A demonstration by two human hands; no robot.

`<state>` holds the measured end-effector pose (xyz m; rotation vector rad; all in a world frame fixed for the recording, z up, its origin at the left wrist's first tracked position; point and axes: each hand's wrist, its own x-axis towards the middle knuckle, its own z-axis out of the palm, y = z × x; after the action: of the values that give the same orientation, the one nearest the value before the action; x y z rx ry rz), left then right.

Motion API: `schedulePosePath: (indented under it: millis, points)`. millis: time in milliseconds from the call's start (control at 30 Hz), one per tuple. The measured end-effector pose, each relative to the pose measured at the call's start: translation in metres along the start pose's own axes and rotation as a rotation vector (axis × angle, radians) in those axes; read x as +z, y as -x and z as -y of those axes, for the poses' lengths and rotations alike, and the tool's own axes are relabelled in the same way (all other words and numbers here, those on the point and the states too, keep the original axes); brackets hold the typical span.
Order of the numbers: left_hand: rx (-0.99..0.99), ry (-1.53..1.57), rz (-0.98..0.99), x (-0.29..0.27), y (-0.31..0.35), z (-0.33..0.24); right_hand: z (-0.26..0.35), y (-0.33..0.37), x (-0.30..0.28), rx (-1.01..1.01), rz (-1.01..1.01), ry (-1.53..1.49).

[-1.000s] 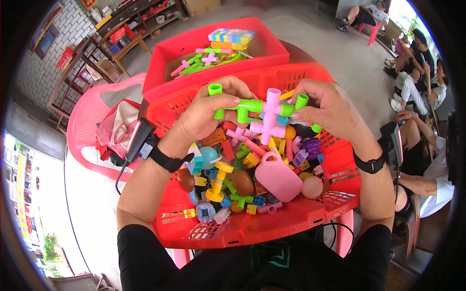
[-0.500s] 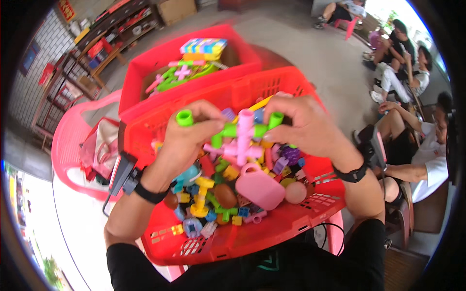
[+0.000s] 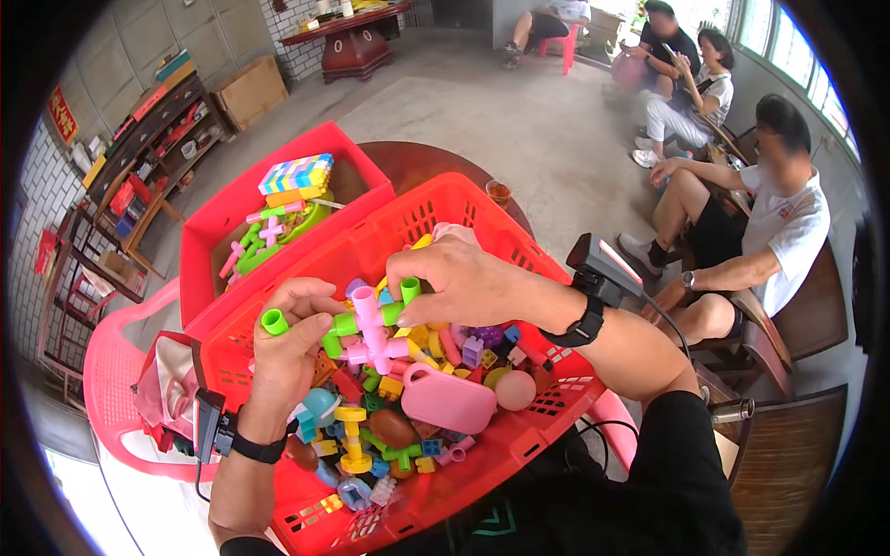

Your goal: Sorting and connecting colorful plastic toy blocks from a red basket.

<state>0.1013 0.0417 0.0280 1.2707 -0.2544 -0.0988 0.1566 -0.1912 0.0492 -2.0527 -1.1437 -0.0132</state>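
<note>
Both hands hold a toy pipe assembly above a red plastic basket full of mixed toys. At its middle is a pink cross-shaped connector, with green pipe pieces on either side. My left hand is closed on the left green end, thumb toward me. On the other side, my right hand pinches the right green end. Below lie a pink toy cutting board, a yellow pipe piece, a brown egg-shaped toy and a pale pink disc.
A red box with more pipe pieces and a block stack stands beyond the basket, by a round brown table. A pink chair is at the left. Seated people line the right side.
The view has turned, so the basket and box sit further left and lower in the picture. Both hands keep hold of the pipe assembly.
</note>
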Motion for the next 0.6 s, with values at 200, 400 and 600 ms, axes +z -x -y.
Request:
schedulePosePath:
  millis: [200, 400, 600]
  points:
    - [0.013, -0.034, -0.002, -0.005, -0.005, 0.003, -0.002, -0.002, 0.002, 0.013, 0.023, -0.037]
    - [-0.008, -0.043, -0.013, -0.003, -0.005, -0.004, -0.011, -0.003, 0.007, 0.093, 0.092, -0.122]
    - [0.024, -0.089, -0.011, -0.006, -0.003, -0.005, 0.004, -0.002, 0.002, 0.241, 0.127, -0.389]
